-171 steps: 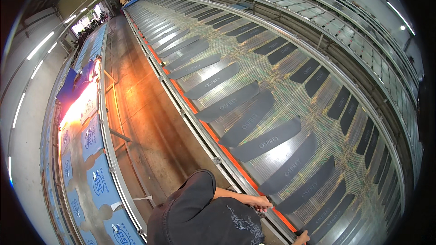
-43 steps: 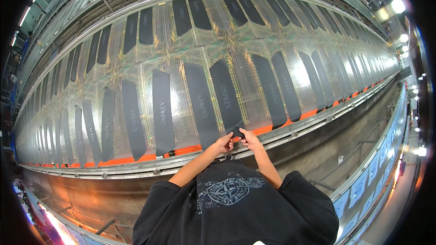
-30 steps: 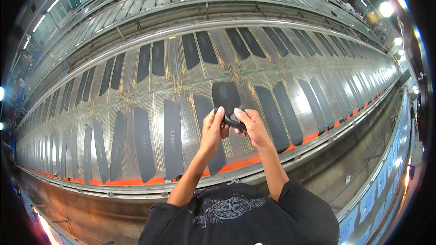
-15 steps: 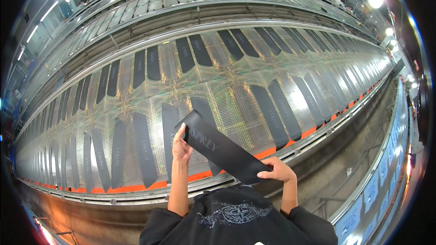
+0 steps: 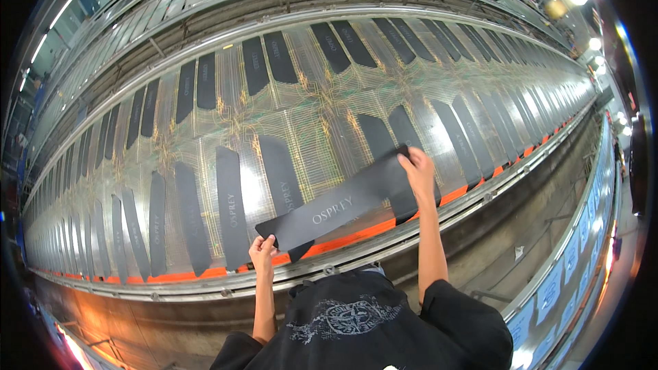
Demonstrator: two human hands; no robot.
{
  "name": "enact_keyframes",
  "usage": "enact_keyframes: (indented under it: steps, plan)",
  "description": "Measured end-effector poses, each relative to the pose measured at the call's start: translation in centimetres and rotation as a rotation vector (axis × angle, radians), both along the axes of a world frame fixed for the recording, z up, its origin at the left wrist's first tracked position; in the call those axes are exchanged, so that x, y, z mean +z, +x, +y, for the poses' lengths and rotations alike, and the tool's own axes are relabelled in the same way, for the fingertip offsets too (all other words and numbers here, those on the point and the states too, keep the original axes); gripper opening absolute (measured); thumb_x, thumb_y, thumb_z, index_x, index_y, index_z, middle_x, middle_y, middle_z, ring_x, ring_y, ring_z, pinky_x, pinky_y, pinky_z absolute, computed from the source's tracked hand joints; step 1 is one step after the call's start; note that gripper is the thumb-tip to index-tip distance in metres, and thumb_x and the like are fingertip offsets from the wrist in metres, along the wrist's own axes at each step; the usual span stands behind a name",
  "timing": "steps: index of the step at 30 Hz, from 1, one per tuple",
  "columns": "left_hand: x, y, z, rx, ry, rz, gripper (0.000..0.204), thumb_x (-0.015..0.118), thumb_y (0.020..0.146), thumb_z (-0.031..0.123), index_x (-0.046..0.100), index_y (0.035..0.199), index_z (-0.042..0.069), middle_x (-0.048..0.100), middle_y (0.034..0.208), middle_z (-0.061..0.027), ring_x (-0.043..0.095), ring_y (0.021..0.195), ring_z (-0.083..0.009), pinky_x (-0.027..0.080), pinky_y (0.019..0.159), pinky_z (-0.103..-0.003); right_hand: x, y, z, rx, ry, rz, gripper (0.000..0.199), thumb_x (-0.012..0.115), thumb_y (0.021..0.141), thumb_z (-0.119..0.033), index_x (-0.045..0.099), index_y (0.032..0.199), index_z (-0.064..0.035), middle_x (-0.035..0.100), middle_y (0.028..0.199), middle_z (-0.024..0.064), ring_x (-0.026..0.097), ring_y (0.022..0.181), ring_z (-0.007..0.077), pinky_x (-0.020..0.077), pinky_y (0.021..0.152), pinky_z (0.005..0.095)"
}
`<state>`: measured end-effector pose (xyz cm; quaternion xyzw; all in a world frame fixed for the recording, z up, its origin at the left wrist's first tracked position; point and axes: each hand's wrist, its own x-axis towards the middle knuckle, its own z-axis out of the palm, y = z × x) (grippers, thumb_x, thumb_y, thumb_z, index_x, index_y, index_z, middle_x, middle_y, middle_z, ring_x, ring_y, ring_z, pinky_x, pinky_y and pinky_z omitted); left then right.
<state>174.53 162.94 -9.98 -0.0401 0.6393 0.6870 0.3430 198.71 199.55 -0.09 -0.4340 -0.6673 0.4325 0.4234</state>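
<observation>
A long, flat dark-grey strip [image 5: 332, 209] with pale lettering is stretched on a slant between my hands, above the near edge of the long table. My left hand [image 5: 262, 252] pinches its lower left end, thumb on top. At the upper right end, my right hand [image 5: 418, 170] grips the corner between thumb and fingers. Behind the held strip, similar strips [image 5: 277, 164] lie flat on the table and are partly covered by it. Another strip [image 5: 230, 195] with lettering lies to the left of it.
The long table [image 5: 315, 137] has a shiny top with yellow-green grid lines and an orange band [image 5: 336, 240] along its near edge. Two rows of dark strips lie across it. A metal rail [image 5: 288, 275] runs along the front. Light-blue printed pieces [image 5: 548, 294] lie on another table at right.
The strip's slant has reversed: my left hand has come down toward me, and my right hand has risen away from me. The view has shifted slightly along the table.
</observation>
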Motion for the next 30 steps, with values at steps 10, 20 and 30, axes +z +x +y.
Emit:
enact_keyframes:
  steps: [10,20,30]
  plan:
    - [-1.3,16.1,8.0,-0.194,-0.137,-0.367,0.017,0.065,0.085,0.015,0.062,0.095,0.002,0.067,0.081,-0.0076,0.064,0.069,-0.0138,0.053,0.064,-0.027,-4.5,-21.1,14.6,0.503,0.078,-0.317,0.036,0.070,0.073,-0.020,0.064,0.106,-0.0052,0.069,0.094,0.0123,0.066,0.083,0.0265,0.0504,0.076,0.0366]
    - [-2.9,18.9,13.2,-0.434,-1.164,0.181,0.050,0.073,0.074,0.044,0.061,0.088,-0.003,0.066,0.075,-0.0157,0.064,0.067,-0.0231,0.050,0.062,-0.035,-14.6,2.7,10.2,0.461,-0.076,-0.478,0.027,0.066,0.076,-0.019,0.060,0.098,-0.0043,0.065,0.085,0.0135,0.063,0.080,0.0331,0.0494,0.071,0.0413]
    - [-5.1,17.3,21.7,-0.702,-0.493,0.480,0.040,0.065,0.083,0.037,0.065,0.099,0.000,0.065,0.071,-0.0163,0.064,0.065,-0.0258,0.049,0.062,-0.038,-15.9,16.3,0.9,0.093,-0.146,-0.598,0.014,0.065,0.078,-0.010,0.056,0.084,-0.0008,0.063,0.075,0.0154,0.064,0.071,0.0277,0.0491,0.066,0.0374]
